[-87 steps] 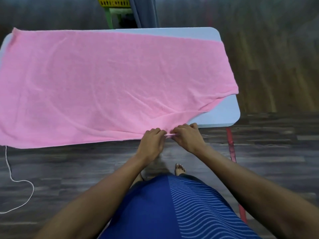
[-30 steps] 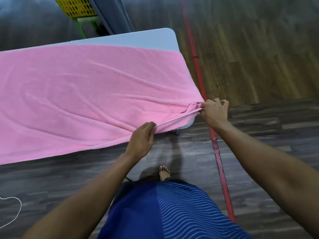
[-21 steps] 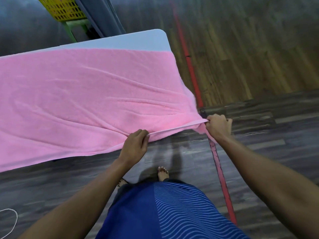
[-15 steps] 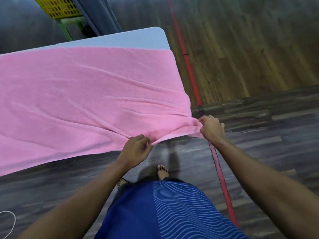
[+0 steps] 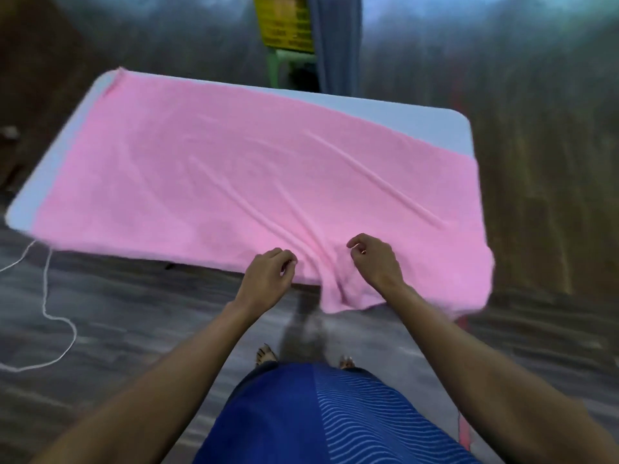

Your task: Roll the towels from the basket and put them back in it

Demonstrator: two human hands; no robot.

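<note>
Pink towel (image 5: 234,182) blurred, basket (image 5: 283,26) half hidden

Both arms extend forward. Left hand (image 5: 268,279) and right hand (image 5: 375,259) are side by side, fingers loosely curled, gripping nothing.

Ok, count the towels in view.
1: a pink towel spread across the table, its near edge drooping off. The yellow basket behind is blurred, so more may be hidden inside.
</note>
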